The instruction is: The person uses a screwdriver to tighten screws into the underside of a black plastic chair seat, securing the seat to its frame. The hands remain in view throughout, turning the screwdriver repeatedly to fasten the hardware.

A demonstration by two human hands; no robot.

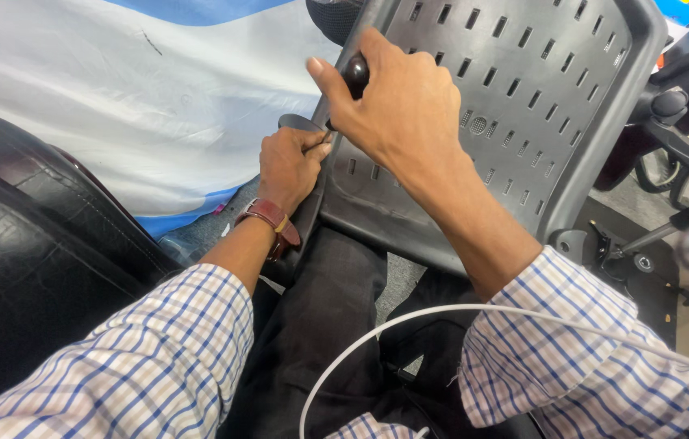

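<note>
1. The right hand (401, 102) grips a dark screwdriver handle (356, 73), its tip at the left edge of a grey slotted chair back (539, 89).
2. The left hand (289, 162), with a brown-strapped watch (269, 215), is closed around the black arm bracket (299, 123) on that edge.
3. The chair back leans across the person's lap; a black leather seat (27, 244) stands to the left.

Two hands (left (289, 162), right (397, 102)), one grey slotted chair back (539, 106), one dark-handled tool (354, 75), one wristwatch (273, 218).
</note>
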